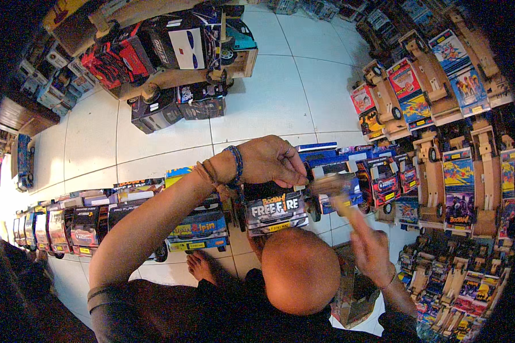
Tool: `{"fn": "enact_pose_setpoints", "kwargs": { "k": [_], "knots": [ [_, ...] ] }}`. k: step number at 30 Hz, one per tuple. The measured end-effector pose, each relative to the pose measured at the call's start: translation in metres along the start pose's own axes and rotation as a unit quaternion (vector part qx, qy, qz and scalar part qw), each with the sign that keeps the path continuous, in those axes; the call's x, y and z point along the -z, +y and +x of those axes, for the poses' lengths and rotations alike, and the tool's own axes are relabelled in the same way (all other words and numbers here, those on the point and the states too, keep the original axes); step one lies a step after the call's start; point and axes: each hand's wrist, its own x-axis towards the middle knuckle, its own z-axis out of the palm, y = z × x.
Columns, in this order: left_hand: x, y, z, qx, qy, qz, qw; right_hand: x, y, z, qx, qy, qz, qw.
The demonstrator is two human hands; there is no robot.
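My left hand (269, 163) reaches across from the left, a beaded bracelet at its wrist. Its fingertips are pinched together at the top edge of a black toy truck (277, 212) with a printed tailgate. Whatever lies between those fingers is too small to make out. My right hand (372, 257) is wrapped round the wooden handle of a hammer (357, 223). The hammer's head is smeared by motion and sits just right of the pinched fingers, over a blue toy truck (349, 194). My bent knee (300, 271) is right below the black truck.
A row of toy trucks (86, 228) runs left along the white tiled floor (269, 91). Larger toy trucks (171, 51) stand at the back left. Toy trucks with wooden undersides and wheels (432, 86) are stacked at the right. My bare foot (201, 267) rests below the row.
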Motion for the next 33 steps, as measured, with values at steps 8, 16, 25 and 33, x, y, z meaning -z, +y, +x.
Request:
{"fn": "enact_pose_setpoints", "kwargs": {
  "k": [8,16,25,33],
  "knots": [
    [-0.002,0.001,-0.003,-0.017,0.013,-0.013,1.000,-0.004,0.001,0.003,0.031,0.069,0.015,0.997],
    [-0.001,0.001,0.000,-0.027,0.007,0.045,0.999,-0.011,-0.011,0.011,0.030,0.018,-0.065,0.997],
    [-0.003,0.005,-0.005,0.027,0.065,0.039,0.997,-0.052,-0.036,0.022,-0.189,0.067,0.173,0.964],
    [-0.011,0.009,-0.009,0.030,0.072,0.028,0.997,-0.058,-0.048,0.034,-0.144,0.133,0.244,0.950]
  ]
}}
